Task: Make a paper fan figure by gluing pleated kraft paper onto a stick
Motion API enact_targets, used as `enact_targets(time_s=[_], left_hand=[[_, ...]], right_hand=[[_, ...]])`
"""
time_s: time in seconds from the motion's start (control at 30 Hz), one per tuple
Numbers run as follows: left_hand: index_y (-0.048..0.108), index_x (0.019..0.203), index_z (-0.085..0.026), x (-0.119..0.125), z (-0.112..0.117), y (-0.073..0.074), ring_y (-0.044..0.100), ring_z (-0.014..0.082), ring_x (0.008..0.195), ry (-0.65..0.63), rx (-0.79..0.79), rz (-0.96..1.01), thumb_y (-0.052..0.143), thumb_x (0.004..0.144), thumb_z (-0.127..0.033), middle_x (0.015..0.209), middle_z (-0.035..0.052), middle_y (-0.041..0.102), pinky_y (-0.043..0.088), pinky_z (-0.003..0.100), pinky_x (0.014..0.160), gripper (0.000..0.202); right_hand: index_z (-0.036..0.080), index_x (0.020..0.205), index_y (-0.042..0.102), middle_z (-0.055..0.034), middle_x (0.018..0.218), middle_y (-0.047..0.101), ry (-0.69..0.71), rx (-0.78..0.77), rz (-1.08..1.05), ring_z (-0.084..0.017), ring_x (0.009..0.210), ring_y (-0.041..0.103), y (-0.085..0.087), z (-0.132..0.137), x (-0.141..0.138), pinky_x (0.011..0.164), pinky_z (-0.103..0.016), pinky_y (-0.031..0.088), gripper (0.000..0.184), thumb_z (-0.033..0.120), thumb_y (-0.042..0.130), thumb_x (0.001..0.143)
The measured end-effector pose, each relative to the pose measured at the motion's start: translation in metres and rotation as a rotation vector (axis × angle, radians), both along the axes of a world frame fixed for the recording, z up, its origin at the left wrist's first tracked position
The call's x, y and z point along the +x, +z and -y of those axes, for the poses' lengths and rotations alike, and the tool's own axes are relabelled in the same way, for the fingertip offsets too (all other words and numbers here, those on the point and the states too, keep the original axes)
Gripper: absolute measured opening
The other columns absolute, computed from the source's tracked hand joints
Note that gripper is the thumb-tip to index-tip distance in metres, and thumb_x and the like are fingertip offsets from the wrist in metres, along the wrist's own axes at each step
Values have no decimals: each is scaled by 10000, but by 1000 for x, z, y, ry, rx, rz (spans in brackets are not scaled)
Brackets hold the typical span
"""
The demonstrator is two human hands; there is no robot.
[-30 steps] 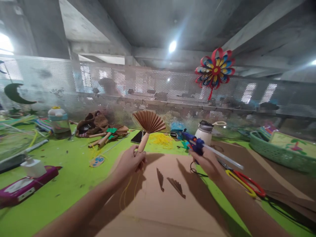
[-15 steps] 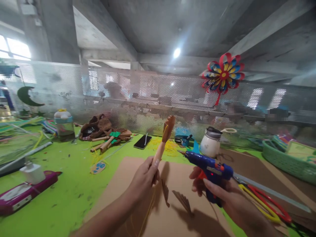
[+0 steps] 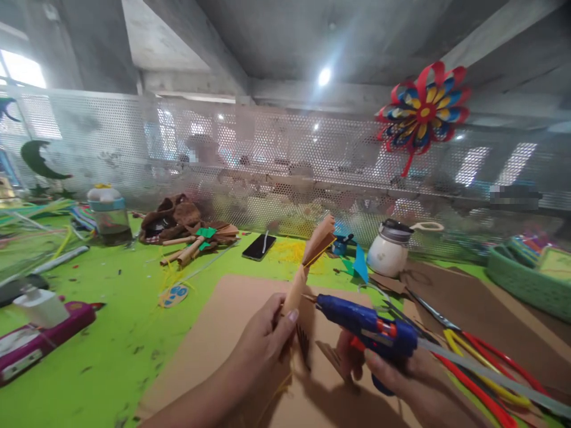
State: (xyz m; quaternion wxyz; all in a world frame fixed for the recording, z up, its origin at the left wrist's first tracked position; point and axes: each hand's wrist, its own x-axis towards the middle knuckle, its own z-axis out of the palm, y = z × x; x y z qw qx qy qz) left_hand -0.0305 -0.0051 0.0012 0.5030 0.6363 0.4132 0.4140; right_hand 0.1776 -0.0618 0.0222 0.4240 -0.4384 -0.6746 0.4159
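My left hand (image 3: 270, 333) is closed around a light brown rolled paper tube (image 3: 295, 291), held tilted upright, with a pleated brown paper piece (image 3: 319, 242) fanning from its top and a thin yellow strand at the join. In my right hand (image 3: 379, 362) is a blue hot glue gun (image 3: 366, 321), a glue stick sticking out of its back. Its nozzle points left and sits right at the tube's side; whether it touches I cannot tell. Below, two pleated brown paper pieces lie on a cardboard sheet (image 3: 214, 333), one (image 3: 304, 345) nearer the tube, the other (image 3: 330, 356) partly behind my right fingers.
Scissors (image 3: 486, 351) with red and yellow handles lie at right, near a white jar (image 3: 388, 252) and green basket (image 3: 513, 282). A phone (image 3: 259, 246), paper tube bundle (image 3: 196, 246) and yellow shreds (image 3: 285, 251) lie behind. A purple power strip (image 3: 75, 321) is at left.
The glue gun has moved left and down, bringing its nozzle to the tube. My left hand has turned the tube, so the pleated paper now leans further right. The view has shifted slightly.
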Motion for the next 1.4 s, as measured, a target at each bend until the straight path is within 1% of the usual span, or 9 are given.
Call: enact_targets(time_s=[0.23,0.47,0.57,0.8,0.97,1.07,1.17,1.3,1.4], left_hand=[[467,1016,-151,5,12,-2,385,68,466,-84,-163,111,491,865,-440,589,-53,489,289,189,446,326],[490,978,-146,4,17,10,400,66,462,-25,-210,67,476,872,-403,572,-46,503,295,181,445,278],[492,991,-147,2,17,10,386,65,459,-44,-196,64,482,872,-400,575,-49,505,289,181,434,279],[496,986,-151,3,15,0,372,56,441,-39,-182,103,518,854,-386,572,-55,506,272,177,414,271],[483,953,-163,6,17,5,388,50,408,9,-248,134,526,839,-378,543,-65,512,305,166,402,247],[478,939,-172,6,19,9,404,55,397,-11,-320,158,551,816,-403,533,-67,517,322,163,386,271],[485,908,-173,7,20,11,417,53,402,-22,-331,166,575,799,-418,540,-61,531,335,158,386,284],[489,867,-171,7,23,17,393,42,373,10,-347,123,575,799,-419,511,-61,530,329,151,379,271],[497,891,-166,6,23,22,407,51,373,-5,-352,97,568,802,-415,507,-61,529,343,157,380,275]], right_hand=[[189,895,669,-109,782,673,-52,-41,23,-232,712,608,-6,-2,-1,631,-345,480,480,625,478,824],[248,853,731,-95,865,698,-194,-3,133,-287,856,619,-4,4,-3,847,-432,470,418,621,565,764],[261,922,730,-100,912,704,-230,-1,169,-321,914,621,-6,2,0,874,-473,465,451,642,553,757],[255,1008,718,-111,857,705,-176,95,257,-321,911,621,-7,-3,5,864,-480,481,418,571,526,813],[240,1015,719,-122,953,696,-191,107,321,-335,992,589,-6,-1,-1,975,-535,381,460,596,531,792],[216,888,732,-120,847,695,-235,55,281,-323,932,606,-5,-1,-2,897,-500,449,498,645,500,783],[197,740,701,-94,727,668,-189,-38,224,-274,786,623,-6,-1,-1,791,-435,504,522,658,464,798],[206,792,696,-88,793,670,-186,8,222,-273,826,605,-8,-2,-1,866,-447,462,441,616,533,784],[211,748,680,-81,755,656,-178,17,215,-266,800,597,-6,-2,0,813,-420,468,448,616,498,809]])
